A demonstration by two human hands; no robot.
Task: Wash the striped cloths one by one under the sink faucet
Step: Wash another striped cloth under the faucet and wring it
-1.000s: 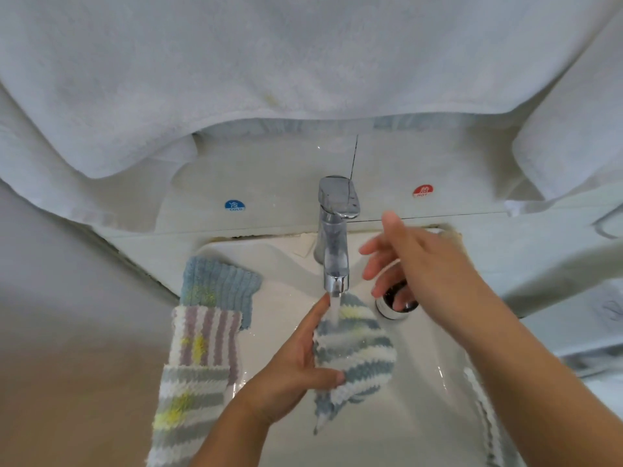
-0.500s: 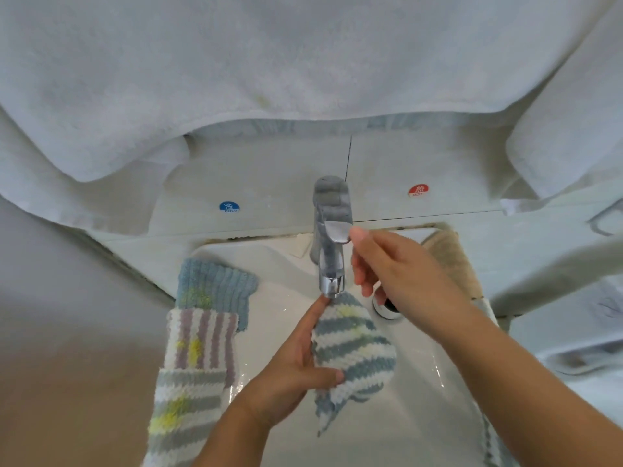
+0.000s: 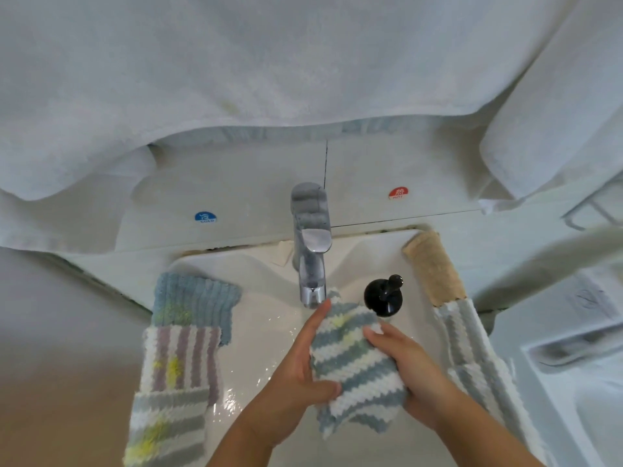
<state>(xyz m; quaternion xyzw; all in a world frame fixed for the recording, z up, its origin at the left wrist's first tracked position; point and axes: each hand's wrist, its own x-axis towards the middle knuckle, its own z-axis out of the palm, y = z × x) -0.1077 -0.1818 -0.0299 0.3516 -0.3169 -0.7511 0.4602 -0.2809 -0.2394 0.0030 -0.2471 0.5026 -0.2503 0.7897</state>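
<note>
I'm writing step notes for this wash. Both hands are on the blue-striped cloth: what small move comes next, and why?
Probably squeeze or rub the blue-striped cloth between the left hand and right hand. Both grip it below the faucet, and no water stream shows at the spout, so wringing seems next.

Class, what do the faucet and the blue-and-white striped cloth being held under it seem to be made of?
Tall shiny faucet: probably chrome-plated metal, since it shows mirror-like reflections. Blue-and-white striped cloth: seemingly plush, ribbed microfibre or chenille, judging by its fuzzy ridges.
</note>
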